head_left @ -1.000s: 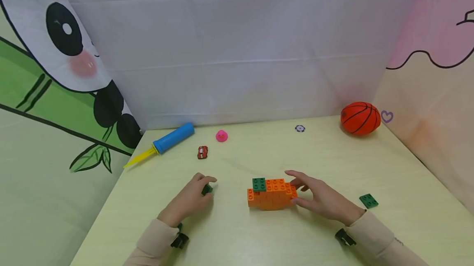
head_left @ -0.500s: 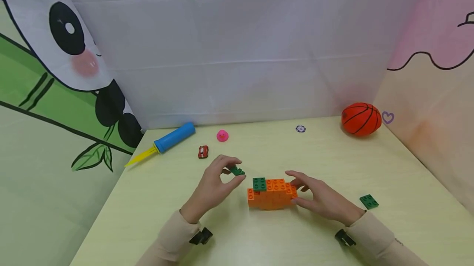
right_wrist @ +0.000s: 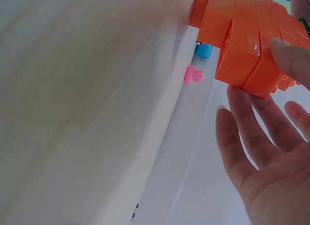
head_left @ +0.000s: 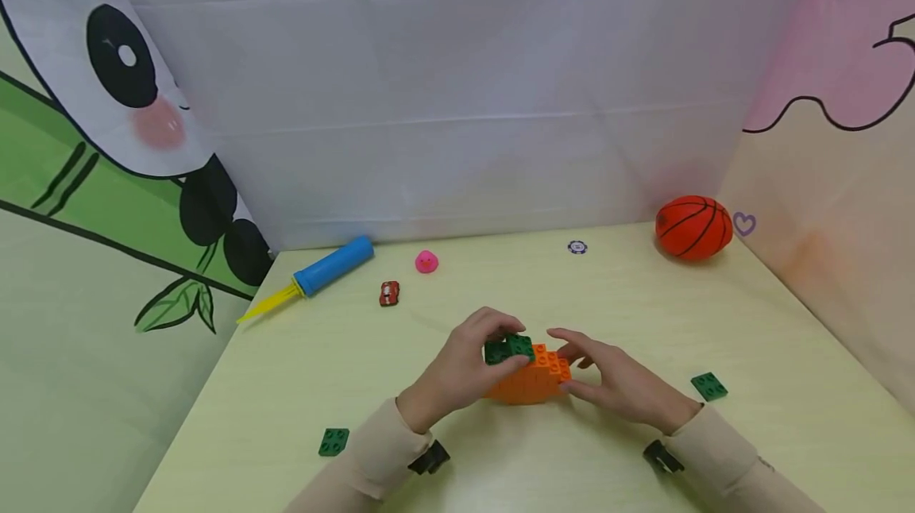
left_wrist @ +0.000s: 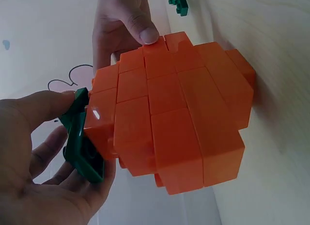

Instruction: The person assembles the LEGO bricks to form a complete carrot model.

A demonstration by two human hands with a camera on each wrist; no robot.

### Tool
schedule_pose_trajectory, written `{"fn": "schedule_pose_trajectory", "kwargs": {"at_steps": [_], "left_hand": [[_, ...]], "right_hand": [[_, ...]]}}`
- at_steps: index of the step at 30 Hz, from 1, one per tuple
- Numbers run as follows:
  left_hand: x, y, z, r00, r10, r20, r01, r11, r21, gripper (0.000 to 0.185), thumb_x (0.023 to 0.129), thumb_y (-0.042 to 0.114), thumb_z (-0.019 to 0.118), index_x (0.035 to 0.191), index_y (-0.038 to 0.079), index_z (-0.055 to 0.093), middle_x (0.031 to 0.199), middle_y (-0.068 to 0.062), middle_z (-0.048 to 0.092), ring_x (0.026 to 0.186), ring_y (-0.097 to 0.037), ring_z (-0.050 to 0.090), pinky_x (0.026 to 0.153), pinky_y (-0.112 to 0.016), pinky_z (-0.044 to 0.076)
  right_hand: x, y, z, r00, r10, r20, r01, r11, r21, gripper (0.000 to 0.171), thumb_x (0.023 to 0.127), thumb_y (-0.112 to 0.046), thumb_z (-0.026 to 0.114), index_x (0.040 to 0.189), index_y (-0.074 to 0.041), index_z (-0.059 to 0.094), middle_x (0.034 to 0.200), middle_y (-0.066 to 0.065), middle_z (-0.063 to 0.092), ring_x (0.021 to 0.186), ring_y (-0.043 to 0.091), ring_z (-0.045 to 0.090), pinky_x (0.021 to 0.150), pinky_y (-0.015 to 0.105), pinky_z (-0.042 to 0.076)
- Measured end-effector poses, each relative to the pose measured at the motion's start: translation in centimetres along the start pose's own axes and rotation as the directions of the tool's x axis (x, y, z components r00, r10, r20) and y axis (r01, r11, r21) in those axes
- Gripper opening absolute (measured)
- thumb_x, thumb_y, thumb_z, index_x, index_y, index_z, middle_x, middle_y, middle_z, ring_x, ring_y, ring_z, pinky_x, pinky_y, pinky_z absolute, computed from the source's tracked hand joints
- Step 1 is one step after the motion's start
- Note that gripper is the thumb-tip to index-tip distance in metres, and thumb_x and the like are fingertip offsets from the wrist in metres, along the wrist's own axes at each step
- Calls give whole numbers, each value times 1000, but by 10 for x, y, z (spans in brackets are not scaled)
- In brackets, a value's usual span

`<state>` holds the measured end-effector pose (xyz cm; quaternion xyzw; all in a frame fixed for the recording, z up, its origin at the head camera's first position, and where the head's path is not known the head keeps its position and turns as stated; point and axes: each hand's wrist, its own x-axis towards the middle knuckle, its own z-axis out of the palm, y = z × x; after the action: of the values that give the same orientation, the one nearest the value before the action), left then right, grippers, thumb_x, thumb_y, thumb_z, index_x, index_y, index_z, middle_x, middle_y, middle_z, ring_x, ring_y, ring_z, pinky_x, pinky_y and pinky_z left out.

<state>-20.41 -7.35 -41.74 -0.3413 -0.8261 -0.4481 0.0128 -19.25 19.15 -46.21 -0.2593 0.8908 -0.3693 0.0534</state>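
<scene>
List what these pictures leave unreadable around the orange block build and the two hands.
- Orange block build: its left end is hidden in the head view by the left hand.
- Green brick: whether it is fully seated; the fingers cover it in the left wrist view.
- Right hand: the right wrist view is too blurred to show where its fingertips touch.
- Small round token: too small to read.

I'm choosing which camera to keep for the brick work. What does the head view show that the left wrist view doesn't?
Only the head view: the table, the blue pump, pink duck, basketball and a loose green plate near the left sleeve.
Only the left wrist view: the orange build's smooth side faces and how the left hand grips a green brick against its edge.
Both: the orange build, the right hand touching it, and another green plate.
</scene>
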Motion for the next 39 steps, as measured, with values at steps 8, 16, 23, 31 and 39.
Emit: {"fn": "schedule_pose_trajectory", "kwargs": {"at_steps": [8,16,23,31,39], "left_hand": [[2,-1,5,999,-4,49,3,1000,26,34,93,21,72,124,10,62,120,2,60,105,-11,57,93,-23,52],[0,-4,1,997,-5,78,1,999,54,36,94,23,71,127,10,62,123,3,63,107,-10,58,95,-26,52],[0,-3,1,997,-61,53,59,997,52,42,91,21,75,129,15,59,118,4,66,104,-9,61,95,-27,52],[1,0,1,995,-90,51,87,995,54,48,89,22,77,133,15,56,115,3,68,101,-10,62,93,-27,53],[-2,-8,3,995,-71,72,68,997,38,48,92,23,73,135,15,54,121,3,61,107,-11,58,97,-27,51]], "right_hand": [[-1,0,0,999,-41,-13,41,999,-10,71,93,-32,72,153,-29,34,124,-3,64,108,24,63,92,49,53],[-1,1,-1,1000,-29,-8,29,1000,-8,71,93,-35,71,153,-31,34,125,-3,63,110,24,62,93,50,53],[-1,1,-1,1000,-25,-5,25,1000,-13,71,93,-35,71,153,-30,34,125,-3,63,110,24,62,93,50,53],[-1,0,-1,1000,-26,-14,26,999,-23,71,93,-35,71,153,-28,34,124,-4,63,110,20,62,92,48,53],[-1,0,-2,1000,-25,-6,24,1000,-17,71,93,-34,71,153,-31,34,125,-3,63,110,21,62,92,48,53]]}}
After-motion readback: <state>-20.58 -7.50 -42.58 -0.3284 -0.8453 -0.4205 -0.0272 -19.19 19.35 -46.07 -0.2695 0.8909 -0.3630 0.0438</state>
